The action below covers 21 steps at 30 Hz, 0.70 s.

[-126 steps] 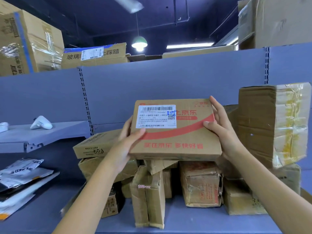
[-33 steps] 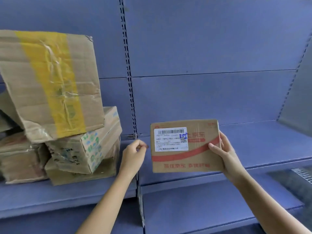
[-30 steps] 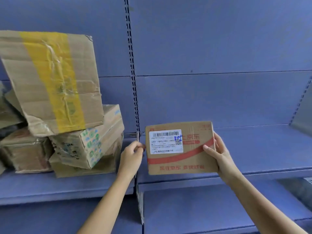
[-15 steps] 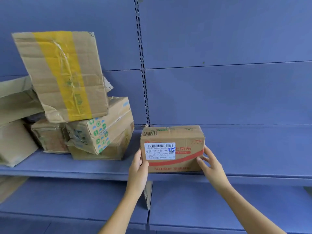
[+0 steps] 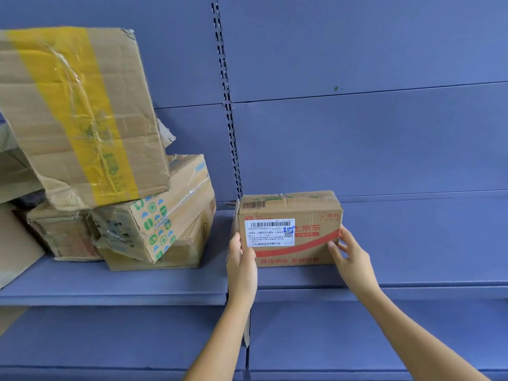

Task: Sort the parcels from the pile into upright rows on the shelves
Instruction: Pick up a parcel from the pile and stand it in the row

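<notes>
Two hands, left hand (image 5: pixel 242 264) and right hand (image 5: pixel 349 255), flank one parcel (image 5: pixel 290 229) on shelf (image 5: pixel 412 273).

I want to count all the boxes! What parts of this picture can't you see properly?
- Head view: the pile runs past the left edge, so no count.
- Small print on the parcel label: too tiny to read.
- Left hand and right hand cover the parcel's side edges.

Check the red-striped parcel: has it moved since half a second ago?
Yes, slightly. The red-striped parcel now sits further back on the shelf, clear of its front edge, upright beside the slotted upright, both hands at its ends.
</notes>
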{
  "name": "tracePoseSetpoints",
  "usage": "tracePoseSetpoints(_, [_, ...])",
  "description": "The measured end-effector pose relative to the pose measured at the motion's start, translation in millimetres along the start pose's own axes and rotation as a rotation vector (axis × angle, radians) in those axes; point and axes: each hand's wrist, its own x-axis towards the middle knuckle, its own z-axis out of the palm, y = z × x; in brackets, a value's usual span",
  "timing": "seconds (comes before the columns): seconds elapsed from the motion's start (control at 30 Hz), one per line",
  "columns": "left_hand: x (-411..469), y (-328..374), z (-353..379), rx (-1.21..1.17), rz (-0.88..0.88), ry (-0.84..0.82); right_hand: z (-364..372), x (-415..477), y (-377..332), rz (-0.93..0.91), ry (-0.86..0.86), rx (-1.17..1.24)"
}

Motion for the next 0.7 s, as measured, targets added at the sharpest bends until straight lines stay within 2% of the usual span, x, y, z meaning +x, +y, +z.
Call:
tracePoseSetpoints(0.23, [51, -2, 23, 0.044, 0.012, 0.033, 16, 50, 2, 0.039, 0.019, -0.052])
tracePoseSetpoints(0.7, [136, -6, 62, 0.072, 0.018, 0.058, 44, 137, 9, 0.083, 0.033, -0.008])
